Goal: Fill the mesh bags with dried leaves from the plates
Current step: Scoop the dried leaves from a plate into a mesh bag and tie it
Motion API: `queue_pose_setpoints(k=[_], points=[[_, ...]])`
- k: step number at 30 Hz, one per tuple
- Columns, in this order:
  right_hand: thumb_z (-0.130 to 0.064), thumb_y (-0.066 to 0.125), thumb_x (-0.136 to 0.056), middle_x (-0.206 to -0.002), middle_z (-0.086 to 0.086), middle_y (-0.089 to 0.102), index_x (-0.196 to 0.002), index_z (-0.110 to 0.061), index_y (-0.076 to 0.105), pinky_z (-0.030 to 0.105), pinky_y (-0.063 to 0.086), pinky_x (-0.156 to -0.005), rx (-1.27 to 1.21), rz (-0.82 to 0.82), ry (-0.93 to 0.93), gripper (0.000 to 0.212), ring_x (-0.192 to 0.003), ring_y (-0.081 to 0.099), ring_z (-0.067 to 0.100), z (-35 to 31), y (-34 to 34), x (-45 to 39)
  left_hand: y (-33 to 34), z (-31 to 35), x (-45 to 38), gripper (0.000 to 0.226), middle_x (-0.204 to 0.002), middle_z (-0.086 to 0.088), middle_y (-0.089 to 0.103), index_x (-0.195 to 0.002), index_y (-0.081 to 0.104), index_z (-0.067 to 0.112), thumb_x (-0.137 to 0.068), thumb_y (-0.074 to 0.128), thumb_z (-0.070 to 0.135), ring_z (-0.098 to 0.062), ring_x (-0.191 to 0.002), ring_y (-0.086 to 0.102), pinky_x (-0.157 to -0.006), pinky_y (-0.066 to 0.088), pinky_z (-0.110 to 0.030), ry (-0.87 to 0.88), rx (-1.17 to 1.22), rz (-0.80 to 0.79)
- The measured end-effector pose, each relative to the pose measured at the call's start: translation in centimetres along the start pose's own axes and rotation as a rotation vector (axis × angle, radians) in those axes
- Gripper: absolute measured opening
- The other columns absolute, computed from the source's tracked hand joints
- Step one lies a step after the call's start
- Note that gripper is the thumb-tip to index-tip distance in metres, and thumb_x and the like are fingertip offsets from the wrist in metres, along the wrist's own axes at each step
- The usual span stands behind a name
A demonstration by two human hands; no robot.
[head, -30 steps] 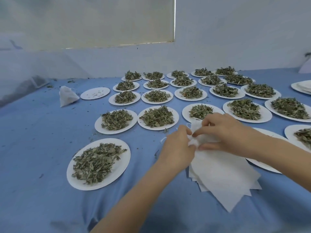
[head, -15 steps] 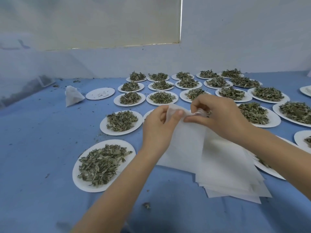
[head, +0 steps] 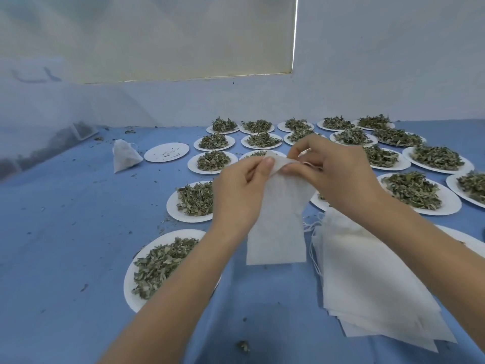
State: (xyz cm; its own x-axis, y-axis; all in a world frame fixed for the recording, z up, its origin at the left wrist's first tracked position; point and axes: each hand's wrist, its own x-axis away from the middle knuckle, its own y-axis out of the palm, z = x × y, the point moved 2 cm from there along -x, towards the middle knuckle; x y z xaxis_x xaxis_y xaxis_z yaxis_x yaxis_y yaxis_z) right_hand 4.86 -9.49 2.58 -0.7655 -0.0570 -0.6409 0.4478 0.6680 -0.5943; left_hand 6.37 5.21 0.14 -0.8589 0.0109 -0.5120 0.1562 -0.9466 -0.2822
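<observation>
I hold the mesh bag (head: 278,219) upright above the worktop (head: 65,245), left hand (head: 241,190) and right hand (head: 338,174) fingers pinching its top edge, apparently to part the mouth for filling.

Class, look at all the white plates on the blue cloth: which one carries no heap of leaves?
The plate at far left, beside the filled bag. It holds only crumbs; every other plate carries a heap of dried leaves.

Plates of leaves (head: 262,140) in rows across the far surface (head: 65,245); filled bag (head: 125,155) far left beside a nearly bare plate (head: 166,152); bag stack (head: 367,285) near right; held bag (head: 278,219) between.
</observation>
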Motion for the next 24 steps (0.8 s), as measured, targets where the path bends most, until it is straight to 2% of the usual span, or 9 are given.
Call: queue_pose_setpoints(k=[2,3,6,8,12,14,17,21,24], points=[[-0.024,0.074,-0.078,-0.076,-0.009,0.062,-0.087,-0.015,0.065,-0.002,0.034,-0.065,-0.003,-0.006,-0.032,0.015,-0.075,0.056,-0.01,-0.2,0.4,-0.3,-0.5,0.0,-0.5,0.023,-0.066,-0.002,0.063,-0.075,0.068,0.022,-0.092,0.055,0.031,-0.007,-0.062,0.051,-0.057,0.038,-0.018,0.023,-0.031,0.023],[-0.024,0.075,-0.078,-0.081,-0.006,0.064,-0.087,-0.012,0.067,-0.001,0.033,-0.068,0.012,-0.023,-0.051,0.017,-0.079,0.058,-0.004,-0.3,0.6,-0.5,-0.8,0.0,-0.7,0.023,-0.065,-0.001,0.063,-0.076,0.069,0.022,-0.092,0.056,0.031,-0.005,-0.062,0.05,-0.058,0.037,-0.015,0.031,-0.052,0.033],[-0.027,0.074,-0.08,-0.098,0.007,0.059,-0.091,-0.01,0.073,0.013,0.028,-0.078,0.214,-0.052,-0.159,0.02,-0.092,0.048,0.018,-0.8,1.4,-0.8,-1.5,0.0,-1.2,0.021,-0.059,0.01,0.061,-0.08,0.072,0.026,-0.092,0.055,0.032,0.002,-0.058,0.048,-0.054,0.034,-0.01,0.056,-0.101,0.016],[-0.031,0.071,-0.081,-0.092,0.004,0.057,-0.089,-0.012,0.075,0.02,0.026,-0.078,0.248,-0.073,-0.178,0.021,-0.09,0.044,0.016,-1.4,1.7,-0.9,-1.9,0.1,-1.3,0.021,-0.053,0.022,0.055,-0.08,0.07,0.032,-0.092,0.054,0.032,0.007,-0.054,0.047,-0.053,0.031,-0.007,0.099,-0.139,-0.032],[-0.041,0.059,-0.082,-0.081,-0.015,0.066,-0.08,-0.037,0.071,0.01,0.04,-0.071,-0.068,-0.234,0.026,0.013,-0.079,0.057,-0.004,-2.1,1.4,-1.5,-3.0,0.4,-1.7,0.019,-0.058,0.028,0.056,-0.079,0.064,0.041,-0.092,0.055,0.031,0.012,-0.063,0.05,-0.057,0.032,-0.005,0.158,-0.171,-0.107],[-0.038,0.061,-0.082,-0.085,-0.02,0.071,-0.086,-0.039,0.072,0.017,0.049,-0.074,-0.248,-0.302,0.112,0.013,-0.082,0.064,-0.006,-2.2,1.2,-1.8,-3.6,0.7,-2.1,0.025,-0.064,0.028,0.058,-0.074,0.058,0.048,-0.093,0.054,0.032,0.014,-0.068,0.051,-0.061,0.033,-0.004,0.187,-0.212,-0.128],[-0.037,0.065,-0.082,-0.083,-0.018,0.072,-0.086,-0.037,0.075,0.029,0.052,-0.068,-0.308,-0.304,0.127,0.01,-0.08,0.068,0.007,-2.5,1.4,-2.4,-4.6,1.0,-2.8,0.026,-0.07,0.028,0.06,-0.073,0.057,0.049,-0.093,0.054,0.032,0.018,-0.074,0.051,-0.063,0.032,-0.003,0.198,-0.23,-0.162],[-0.032,0.061,-0.086,-0.072,-0.008,0.07,-0.085,-0.035,0.073,0.023,0.046,-0.062,-0.295,-0.4,0.101,0.012,-0.06,0.058,0.006,-3.3,2.6,-3.4,-5.8,0.7,-3.6,0.023,-0.079,0.016,0.067,-0.074,0.062,0.04,-0.093,0.054,0.03,0.002,-0.082,0.059,-0.067,0.038,-0.011,0.221,-0.235,-0.176],[-0.021,0.054,-0.088,-0.069,0.012,0.055,-0.086,-0.016,0.067,0.029,0.036,-0.058,-0.258,-0.561,0.07,0.014,-0.057,0.042,0.012,-3.9,4.4,-3.8,-6.7,0.0,-3.9,0.019,-0.084,0.006,0.07,-0.077,0.062,0.039,-0.092,0.055,0.031,-0.013,-0.085,0.061,-0.077,0.043,-0.025,0.191,-0.175,-0.159]])
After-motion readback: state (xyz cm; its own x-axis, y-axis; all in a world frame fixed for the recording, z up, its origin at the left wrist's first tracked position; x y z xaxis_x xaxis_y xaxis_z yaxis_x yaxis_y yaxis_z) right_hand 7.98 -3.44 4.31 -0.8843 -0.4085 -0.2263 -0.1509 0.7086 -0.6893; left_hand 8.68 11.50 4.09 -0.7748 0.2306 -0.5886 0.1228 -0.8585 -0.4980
